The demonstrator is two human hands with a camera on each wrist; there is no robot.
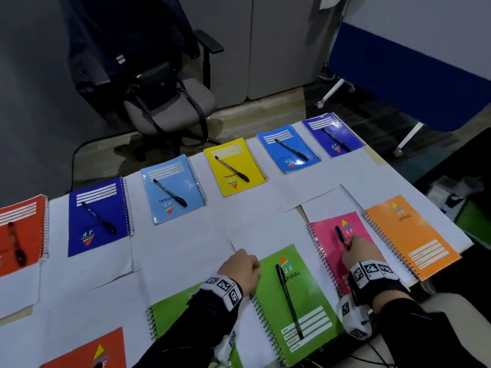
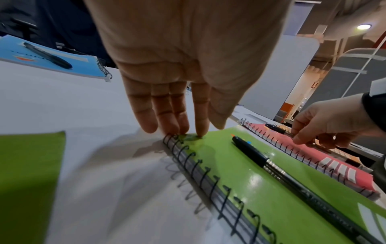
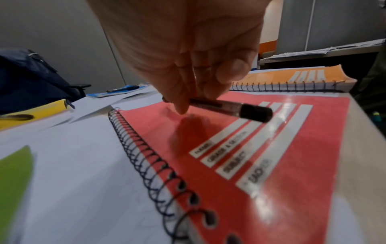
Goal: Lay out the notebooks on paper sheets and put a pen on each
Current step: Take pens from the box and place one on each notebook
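My right hand (image 1: 357, 252) pinches a black pen (image 1: 341, 236) just above the pink notebook (image 1: 332, 235); the right wrist view shows the same pen (image 3: 229, 108) held between thumb and fingers over the cover (image 3: 250, 165). With straight fingertips my left hand (image 1: 240, 265) presses the top left corner of the green notebook (image 1: 300, 301) by its spiral (image 2: 188, 156). A black pen (image 2: 282, 171) lies along that green cover. The orange notebook (image 1: 409, 235) at the right carries no pen.
Along the far edge lie several notebooks on white sheets (image 1: 186, 248), each with a pen. Another green notebook (image 1: 172, 314) and an orange-red one (image 1: 87, 351) lie near me without pens. An office chair (image 1: 170, 107) stands beyond the table.
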